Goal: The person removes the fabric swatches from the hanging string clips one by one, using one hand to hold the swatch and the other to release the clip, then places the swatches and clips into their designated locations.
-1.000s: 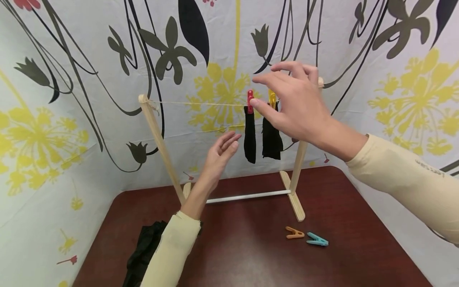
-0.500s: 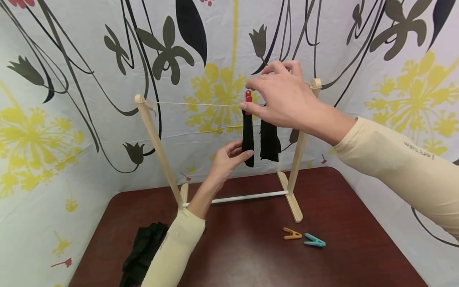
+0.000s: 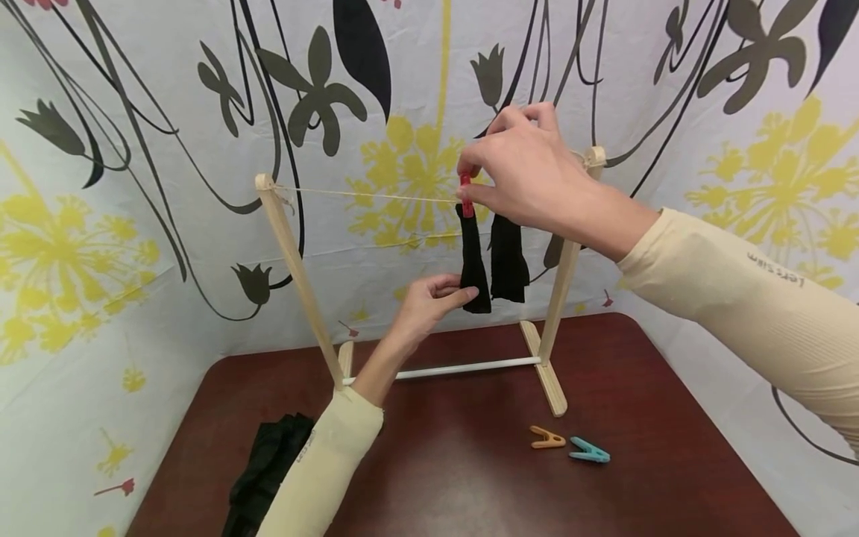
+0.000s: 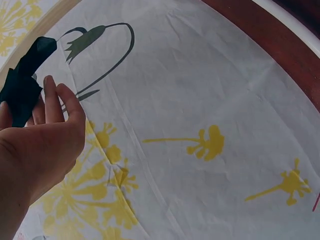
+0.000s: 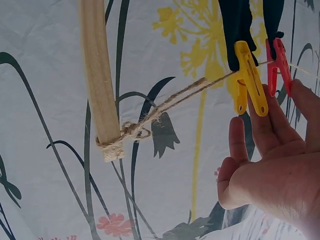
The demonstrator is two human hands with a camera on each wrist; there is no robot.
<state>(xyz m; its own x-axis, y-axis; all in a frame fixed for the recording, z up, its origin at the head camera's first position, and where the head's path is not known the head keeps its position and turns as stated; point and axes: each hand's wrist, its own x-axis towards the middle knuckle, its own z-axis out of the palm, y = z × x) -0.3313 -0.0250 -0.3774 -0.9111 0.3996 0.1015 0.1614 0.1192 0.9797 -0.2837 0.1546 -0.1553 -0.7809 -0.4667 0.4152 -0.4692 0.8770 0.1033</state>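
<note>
My right hand [image 3: 537, 171] pinches a red clothespin [image 3: 466, 201] between thumb and fingers. That clothespin sits on a thin string [image 3: 376, 195] at the top of a narrow black cloth [image 3: 473, 253], which may be a sock. Lower down, my left hand [image 3: 424, 307] holds the cloth's bottom end between thumb and fingers, drawing it slightly to one side. A second black cloth [image 3: 508, 261] hangs to its right. The right wrist view shows a yellow clothespin [image 5: 248, 82] gripping that second cloth; in the head view my right hand hides it.
The string runs between two wooden posts [image 3: 295, 268], joined low down by a white rod [image 3: 470, 368]. On the dark red table [image 3: 456, 477] lie an orange clothespin [image 3: 547, 438] and a blue clothespin [image 3: 590, 450]. Crumpled black cloth [image 3: 268, 462] lies at the left. Patterned fabric [image 3: 168, 313] surrounds the table.
My left hand has moved up and right and taken hold of the cloth's lower end, which now swings rightward. My right hand has closed its fingers on the red clothespin.
</note>
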